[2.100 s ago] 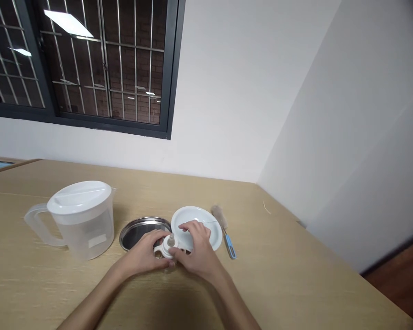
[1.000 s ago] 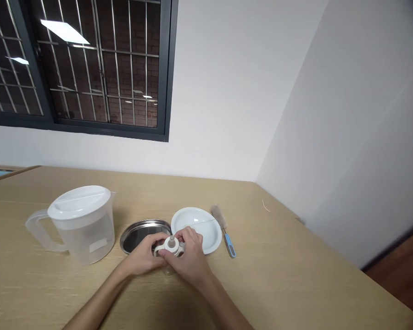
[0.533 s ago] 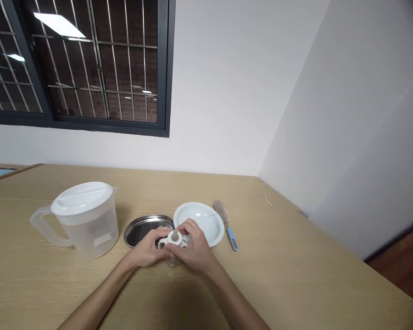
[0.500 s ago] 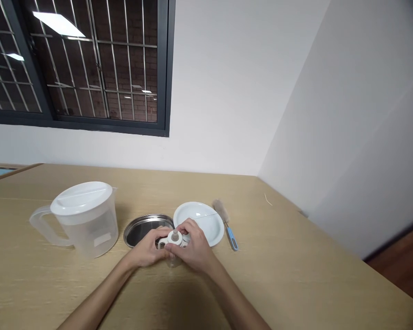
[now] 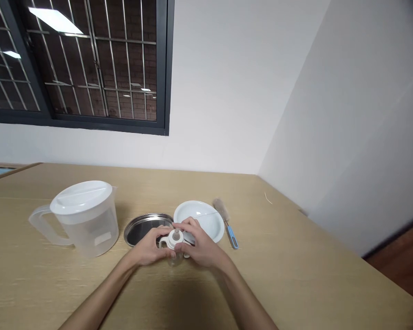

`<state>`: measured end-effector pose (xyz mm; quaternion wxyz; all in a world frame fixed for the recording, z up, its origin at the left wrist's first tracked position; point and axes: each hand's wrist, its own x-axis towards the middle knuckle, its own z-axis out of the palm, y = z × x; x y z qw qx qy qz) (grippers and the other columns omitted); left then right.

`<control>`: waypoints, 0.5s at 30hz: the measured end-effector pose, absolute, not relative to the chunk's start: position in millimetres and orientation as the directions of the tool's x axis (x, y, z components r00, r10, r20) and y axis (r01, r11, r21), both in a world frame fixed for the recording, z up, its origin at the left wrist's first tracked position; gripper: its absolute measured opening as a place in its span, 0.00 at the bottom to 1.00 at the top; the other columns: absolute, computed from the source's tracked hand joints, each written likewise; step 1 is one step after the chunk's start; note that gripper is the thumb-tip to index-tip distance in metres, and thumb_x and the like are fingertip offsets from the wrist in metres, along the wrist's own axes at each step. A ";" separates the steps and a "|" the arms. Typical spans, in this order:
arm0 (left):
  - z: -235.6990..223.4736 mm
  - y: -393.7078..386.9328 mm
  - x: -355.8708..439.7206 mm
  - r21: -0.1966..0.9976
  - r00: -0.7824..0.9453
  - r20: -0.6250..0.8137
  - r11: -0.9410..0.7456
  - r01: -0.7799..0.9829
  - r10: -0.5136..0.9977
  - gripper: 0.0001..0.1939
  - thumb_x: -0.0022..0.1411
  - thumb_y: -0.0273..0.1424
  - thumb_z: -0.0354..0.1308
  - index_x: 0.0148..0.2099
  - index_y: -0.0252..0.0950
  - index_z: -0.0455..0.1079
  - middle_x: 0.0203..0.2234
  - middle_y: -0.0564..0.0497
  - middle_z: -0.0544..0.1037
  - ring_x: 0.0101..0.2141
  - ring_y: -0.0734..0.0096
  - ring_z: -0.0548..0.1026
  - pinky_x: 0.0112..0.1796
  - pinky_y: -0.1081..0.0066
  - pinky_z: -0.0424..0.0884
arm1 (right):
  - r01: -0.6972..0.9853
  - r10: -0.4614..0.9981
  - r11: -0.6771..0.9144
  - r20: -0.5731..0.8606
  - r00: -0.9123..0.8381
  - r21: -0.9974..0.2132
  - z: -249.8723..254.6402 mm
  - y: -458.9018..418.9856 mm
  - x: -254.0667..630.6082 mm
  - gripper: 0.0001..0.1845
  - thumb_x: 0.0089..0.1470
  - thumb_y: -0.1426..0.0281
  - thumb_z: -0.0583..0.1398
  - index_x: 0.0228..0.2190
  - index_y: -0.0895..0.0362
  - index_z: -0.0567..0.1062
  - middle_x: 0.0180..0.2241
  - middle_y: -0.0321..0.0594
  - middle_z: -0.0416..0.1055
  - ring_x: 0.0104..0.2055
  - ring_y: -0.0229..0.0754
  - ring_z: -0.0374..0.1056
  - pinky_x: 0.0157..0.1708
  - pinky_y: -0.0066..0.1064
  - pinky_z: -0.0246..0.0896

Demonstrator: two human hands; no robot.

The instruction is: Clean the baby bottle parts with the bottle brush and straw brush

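Note:
A small baby bottle (image 5: 175, 237) with a white collar, side handles and a pale teat on top stands upright between my hands. Its clear body shows faintly beneath the collar. My left hand (image 5: 152, 247) is closed around the left side, by the white handle there. From the right, my right hand (image 5: 203, 245) grips the collar, thumb in front and fingers behind, hiding much of that side. Just behind the hands lie a round steel tray (image 5: 132, 233) and a white plate (image 5: 211, 224), both partly covered by them.
On the left stands a clear plastic jug (image 5: 89, 229) with a white lid and a handle. A bottle brush (image 5: 231, 236) with a blue handle lies right of the plate. Farther right is a thin pale strip (image 5: 268, 198). A wall and barred window rise behind the table.
My right hand has shifted slightly right and turned around the collar. A white handle end now shows below its thumb. My left hand has barely moved.

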<state>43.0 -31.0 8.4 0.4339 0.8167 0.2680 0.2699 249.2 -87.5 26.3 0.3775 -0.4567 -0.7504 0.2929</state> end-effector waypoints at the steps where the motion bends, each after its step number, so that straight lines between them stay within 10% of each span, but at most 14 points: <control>1: 8.5 -31.3 42.9 0.858 0.707 0.205 -0.472 0.203 0.677 0.23 0.51 0.39 0.67 0.49 0.37 0.75 0.45 0.46 0.77 0.45 0.58 0.71 0.48 0.64 0.65 | 0.488 0.912 0.405 0.302 -0.279 -0.773 27.3 -88.3 252.2 0.29 0.52 0.67 0.64 0.56 0.46 0.68 0.46 0.38 0.64 0.53 0.46 0.59 0.57 0.39 0.53; 15: 12.4 -36.7 44.3 0.901 0.702 0.184 -0.404 0.161 0.689 0.23 0.50 0.30 0.67 0.51 0.37 0.74 0.42 0.49 0.77 0.41 0.62 0.73 0.44 0.68 0.67 | 0.629 0.940 0.307 0.332 -0.082 -0.714 27.1 -91.0 250.2 0.37 0.45 0.61 0.68 0.55 0.48 0.64 0.48 0.39 0.64 0.53 0.51 0.58 0.55 0.43 0.52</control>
